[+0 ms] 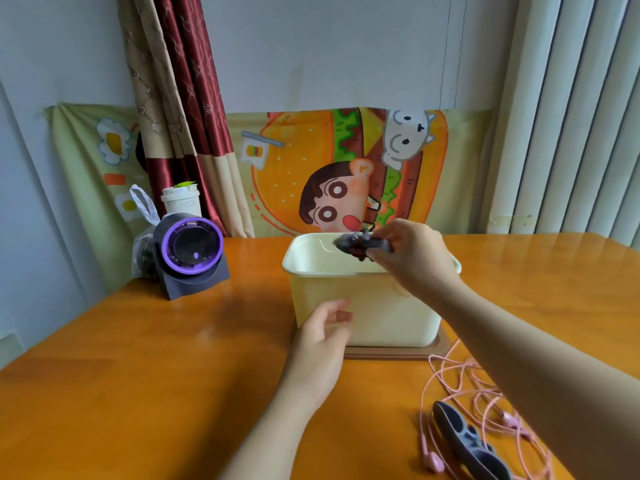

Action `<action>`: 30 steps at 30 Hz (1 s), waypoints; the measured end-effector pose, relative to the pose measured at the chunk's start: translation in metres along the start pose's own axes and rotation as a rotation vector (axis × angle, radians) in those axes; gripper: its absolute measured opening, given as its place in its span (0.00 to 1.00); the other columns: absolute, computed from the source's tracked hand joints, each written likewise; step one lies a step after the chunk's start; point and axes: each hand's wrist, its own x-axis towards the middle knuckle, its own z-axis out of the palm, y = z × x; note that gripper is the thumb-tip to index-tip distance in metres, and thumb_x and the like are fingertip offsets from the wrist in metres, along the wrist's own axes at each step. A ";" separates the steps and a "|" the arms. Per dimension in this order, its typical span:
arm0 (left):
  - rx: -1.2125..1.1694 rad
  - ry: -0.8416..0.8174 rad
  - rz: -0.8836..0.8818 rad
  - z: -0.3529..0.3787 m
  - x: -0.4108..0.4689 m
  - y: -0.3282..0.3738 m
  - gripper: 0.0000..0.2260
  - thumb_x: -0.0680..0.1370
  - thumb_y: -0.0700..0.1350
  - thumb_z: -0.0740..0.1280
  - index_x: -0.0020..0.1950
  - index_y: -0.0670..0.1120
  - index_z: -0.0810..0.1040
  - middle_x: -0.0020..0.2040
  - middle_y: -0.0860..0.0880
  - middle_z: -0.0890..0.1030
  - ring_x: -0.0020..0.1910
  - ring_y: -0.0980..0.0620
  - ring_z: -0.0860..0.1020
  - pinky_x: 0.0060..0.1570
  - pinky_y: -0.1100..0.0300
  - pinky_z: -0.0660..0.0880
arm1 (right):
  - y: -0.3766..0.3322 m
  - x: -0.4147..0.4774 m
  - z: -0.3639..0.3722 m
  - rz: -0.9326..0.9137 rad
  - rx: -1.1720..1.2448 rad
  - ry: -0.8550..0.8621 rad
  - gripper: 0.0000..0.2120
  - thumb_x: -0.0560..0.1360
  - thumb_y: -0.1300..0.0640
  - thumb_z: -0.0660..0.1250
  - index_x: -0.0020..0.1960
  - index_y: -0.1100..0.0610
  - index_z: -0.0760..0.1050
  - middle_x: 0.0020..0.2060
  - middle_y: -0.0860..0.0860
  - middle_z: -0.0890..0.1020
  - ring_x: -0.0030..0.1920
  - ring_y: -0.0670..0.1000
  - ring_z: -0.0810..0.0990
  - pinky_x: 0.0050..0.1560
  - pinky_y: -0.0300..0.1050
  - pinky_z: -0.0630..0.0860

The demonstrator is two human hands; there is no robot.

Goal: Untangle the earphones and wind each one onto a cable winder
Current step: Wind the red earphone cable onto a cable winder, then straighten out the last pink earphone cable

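Nearest the camera, at the lower right of the wooden table [173,375], a dark grey cable winder [464,441] lies flat, with no cable wound on it. Pink earphones [434,463] lie in loose, overlapping loops around and under this winder, with one earbud just to its left; the right forearm covers part of the loops. No finger touches either item. The right hand [415,258] is raised above the rear rim of a cream plastic bin [311,268]. Its fingertips pinch one end of a second cable winder [356,244], dark grey and wrapped in a dark cable, and the free end projects left over the bin opening. This item is blurred, so its finer detail cannot be read. The left hand [322,337] holds nothing. Its fingers are relaxed and loosely curved, directly in front of the bin's lower left corner; contact with the wall cannot be confirmed. The bin stands on a brown tray [391,353]. Only the upper inner walls of the bin are visible; the front wall hides its floor and contents. At the far left of the table stand a dark device with a purple ring [192,247], a clear plastic bag [142,244] and a lidded paper cup [180,200]. A cartoon cloth [311,168] and a red-and-beige curtain [180,98] hang behind.
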 end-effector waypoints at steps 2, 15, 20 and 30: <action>0.094 -0.034 -0.006 0.000 0.000 -0.007 0.14 0.81 0.40 0.60 0.53 0.61 0.74 0.52 0.55 0.79 0.53 0.53 0.79 0.52 0.62 0.74 | 0.005 0.005 0.005 0.000 -0.113 -0.042 0.12 0.73 0.50 0.70 0.55 0.51 0.79 0.48 0.47 0.83 0.46 0.49 0.79 0.43 0.44 0.78; 0.393 -0.213 0.210 0.020 -0.029 -0.014 0.15 0.81 0.38 0.62 0.51 0.60 0.76 0.49 0.59 0.79 0.53 0.61 0.77 0.54 0.72 0.71 | 0.024 -0.081 -0.064 -0.206 -0.038 -0.332 0.03 0.75 0.58 0.68 0.48 0.52 0.80 0.39 0.39 0.79 0.41 0.41 0.80 0.42 0.31 0.78; 0.599 -0.332 0.462 0.048 -0.048 -0.002 0.16 0.79 0.34 0.61 0.58 0.50 0.81 0.57 0.56 0.80 0.58 0.62 0.74 0.59 0.68 0.71 | 0.051 -0.111 -0.095 -0.136 -0.277 -0.731 0.08 0.77 0.56 0.66 0.55 0.49 0.80 0.47 0.40 0.80 0.43 0.37 0.78 0.42 0.27 0.75; 1.118 -0.513 0.356 0.075 -0.058 0.010 0.16 0.80 0.46 0.64 0.68 0.57 0.72 0.60 0.54 0.69 0.61 0.50 0.70 0.64 0.56 0.66 | 0.086 -0.147 -0.107 -0.132 -0.391 -0.815 0.14 0.75 0.57 0.67 0.60 0.50 0.75 0.49 0.46 0.79 0.47 0.49 0.77 0.45 0.40 0.76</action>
